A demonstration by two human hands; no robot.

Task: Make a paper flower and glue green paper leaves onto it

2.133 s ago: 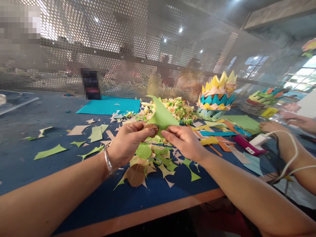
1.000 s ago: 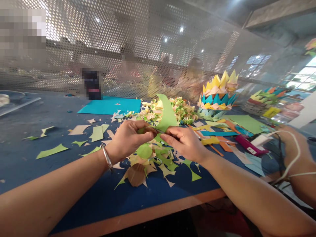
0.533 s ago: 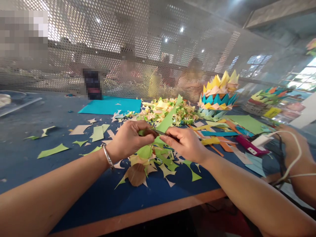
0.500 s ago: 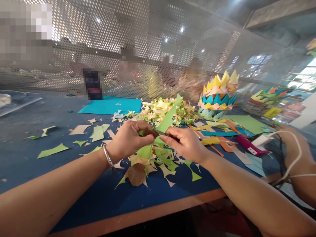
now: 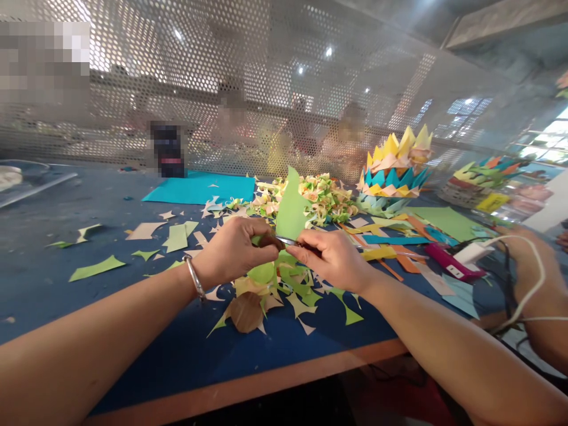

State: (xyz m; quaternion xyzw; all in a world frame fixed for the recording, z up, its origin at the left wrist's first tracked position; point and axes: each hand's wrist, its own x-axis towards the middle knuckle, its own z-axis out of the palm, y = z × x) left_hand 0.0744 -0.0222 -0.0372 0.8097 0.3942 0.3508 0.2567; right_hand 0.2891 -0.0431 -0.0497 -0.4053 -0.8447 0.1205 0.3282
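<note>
My left hand, with a silver bangle at the wrist, pinches a light green paper strip. A small brown piece shows at its fingertips. Scissors sit in my right hand, their blades pointing left against the green paper; my fingers hide the handles. The strip's free end stands up above the blades. Below both hands lies a heap of green and pale pink offcuts, with a round brown disc at its near side.
A pile of small folded paper pieces and a teal sheet lie behind. A tiered paper model stands at back right. Right of my hand are strips, a magenta power adapter with cables, and another person's arm.
The green strip has turned from leaning right to nearly upright, its tip moving left. Both hands stay in nearly the same place.
</note>
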